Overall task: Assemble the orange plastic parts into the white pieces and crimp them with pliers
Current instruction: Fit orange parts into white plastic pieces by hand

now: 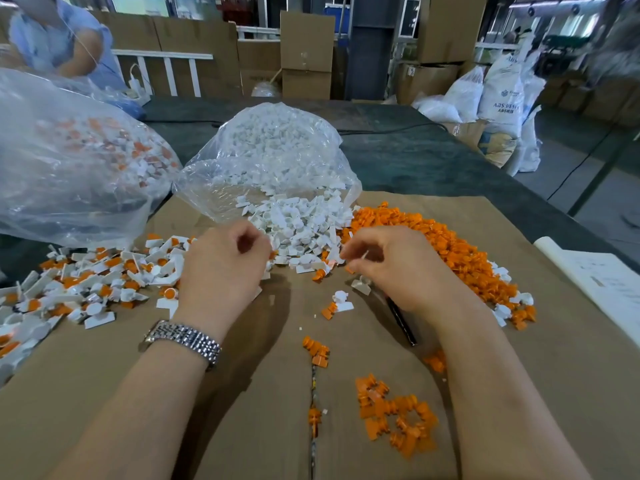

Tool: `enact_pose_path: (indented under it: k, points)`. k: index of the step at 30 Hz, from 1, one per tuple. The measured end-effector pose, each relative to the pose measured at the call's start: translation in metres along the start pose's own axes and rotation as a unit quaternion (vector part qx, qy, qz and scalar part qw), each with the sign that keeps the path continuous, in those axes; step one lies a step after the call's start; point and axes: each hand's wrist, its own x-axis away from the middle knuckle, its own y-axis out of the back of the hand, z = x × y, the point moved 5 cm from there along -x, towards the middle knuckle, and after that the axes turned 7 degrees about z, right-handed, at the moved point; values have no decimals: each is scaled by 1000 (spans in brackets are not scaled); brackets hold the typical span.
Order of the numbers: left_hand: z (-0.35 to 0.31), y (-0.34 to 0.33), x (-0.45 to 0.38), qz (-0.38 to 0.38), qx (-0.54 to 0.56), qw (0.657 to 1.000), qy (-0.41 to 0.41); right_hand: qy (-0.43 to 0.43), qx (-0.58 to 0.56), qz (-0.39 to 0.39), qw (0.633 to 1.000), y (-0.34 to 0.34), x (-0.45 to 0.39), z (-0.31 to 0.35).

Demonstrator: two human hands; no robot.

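1. Head view: we see the left hand (221, 268) with fingers curled at the white pieces (301, 223) near the cardboard sheet's (138, 393) far edge; grasp unclear.
2. Right hand (391, 268), fingers curled, pinches something small and white; orange parts (446, 244) heaped toward the right edge.
3. Assembled pieces (93, 282) lie at the left edge.

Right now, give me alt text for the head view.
Two hands, left and right, fingers curled, work over cardboard between a white pile and an orange pile. Finished pieces lie left; the right hand appears to pinch a small white part.
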Motion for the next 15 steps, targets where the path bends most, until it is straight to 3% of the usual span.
enact_pose_path:
  k: [4, 9, 12, 15]
  points:
    - [3, 17, -1, -59, -209, 976, 22, 0, 48, 79, 996, -10, 3, 6]
    - [3, 19, -1, -79, -260, 962, 13, 51, 84, 190, 977, -33, 7, 20]
    - [-11, 1, 3, -24, -189, 976, -103, 50, 86, 177, 979, -36, 4, 20]
    - [-21, -27, 10, 97, -141, 970, -170, 35, 72, 155, 985, -35, 3, 19]
